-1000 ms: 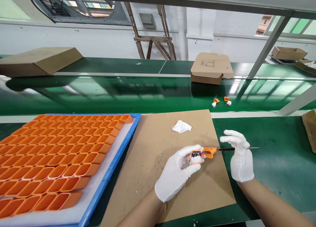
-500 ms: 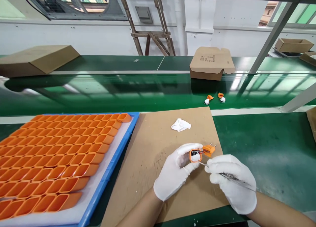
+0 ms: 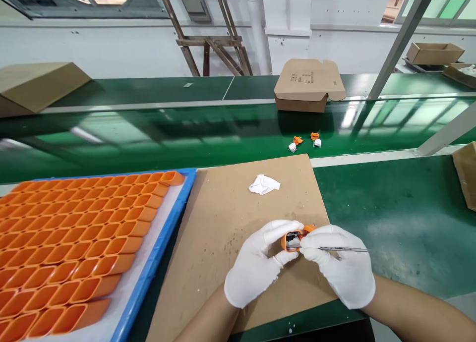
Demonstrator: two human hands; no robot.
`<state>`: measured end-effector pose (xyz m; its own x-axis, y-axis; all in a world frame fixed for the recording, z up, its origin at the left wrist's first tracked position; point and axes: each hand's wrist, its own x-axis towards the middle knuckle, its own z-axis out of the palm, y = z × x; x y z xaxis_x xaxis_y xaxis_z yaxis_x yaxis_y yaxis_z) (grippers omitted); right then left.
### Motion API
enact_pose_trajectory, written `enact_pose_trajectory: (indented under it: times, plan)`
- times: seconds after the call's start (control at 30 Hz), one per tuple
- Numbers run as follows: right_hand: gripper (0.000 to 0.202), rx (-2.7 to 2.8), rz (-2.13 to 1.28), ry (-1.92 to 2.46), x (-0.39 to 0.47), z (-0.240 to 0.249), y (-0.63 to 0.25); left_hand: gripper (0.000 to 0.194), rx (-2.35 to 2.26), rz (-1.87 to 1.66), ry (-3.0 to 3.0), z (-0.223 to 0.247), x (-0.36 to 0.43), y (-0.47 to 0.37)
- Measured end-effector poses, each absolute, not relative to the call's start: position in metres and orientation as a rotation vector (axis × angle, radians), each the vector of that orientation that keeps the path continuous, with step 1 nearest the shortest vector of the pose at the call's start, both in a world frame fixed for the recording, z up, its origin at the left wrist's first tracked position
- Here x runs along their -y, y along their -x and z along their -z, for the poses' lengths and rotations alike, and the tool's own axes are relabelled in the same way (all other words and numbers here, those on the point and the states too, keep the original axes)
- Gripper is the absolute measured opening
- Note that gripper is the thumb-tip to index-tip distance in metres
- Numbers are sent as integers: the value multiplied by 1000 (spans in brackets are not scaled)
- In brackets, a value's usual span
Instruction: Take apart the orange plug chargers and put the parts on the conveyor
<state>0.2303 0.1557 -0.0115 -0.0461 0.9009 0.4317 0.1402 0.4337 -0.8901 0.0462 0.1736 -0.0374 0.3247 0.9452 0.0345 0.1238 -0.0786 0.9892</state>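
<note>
L hand (image 3: 256, 262), white glove: thumb + fingers pinched narrow on the small orange housing (image 3: 284, 242), open side up-ish. Dark circuit bits + white lump visible inside. Housing is held above the cardboard sheet (image 3: 223, 218), lower-mid of view; can't tell if it touches the sheet.

R hand (image 3: 338, 262), white glove: thumb + fingers closed on a thin metal tool (image 3: 345, 249), prob tweezers. Rear end sticks out past the palm to the R, front end at the housing opening; exact tip contact partly hidden, can't tell. R fingertips are right at the housing's R side. Orange plug piece (image 3: 309, 229) just behind the R fingertips, partly covered by them.

Cardboard sheet lies on green bench (image 3: 379, 218). Crumpled white cloth (image 3: 264, 184) on its far part, apart from both hands. L of sheet: blue-rimmed tray (image 3: 163, 248) w/ white liner, rows of empty orange shells (image 3: 92, 233), openings up.

Beyond sheet, on the green strip (image 3: 186, 139): 2 small orange/white assys (image 3: 296, 143), near each other. Brown carton (image 3: 308, 84) behind them, bigger box (image 3: 44, 86) far L, another carton (image 3: 466, 176) at R edge.
</note>
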Motion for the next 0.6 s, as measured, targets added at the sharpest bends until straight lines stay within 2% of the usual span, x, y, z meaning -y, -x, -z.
enact_pose_trajectory:
  times: [0.47,0.6]
  plan:
    - [16,1409,-753,927,-156,12,-235,45,-937,-1005,-1366,39,-173,-45]
    - [28,1339,-699,812,-154,19,-240,40,-949,-999,-1333,41,-173,-46]
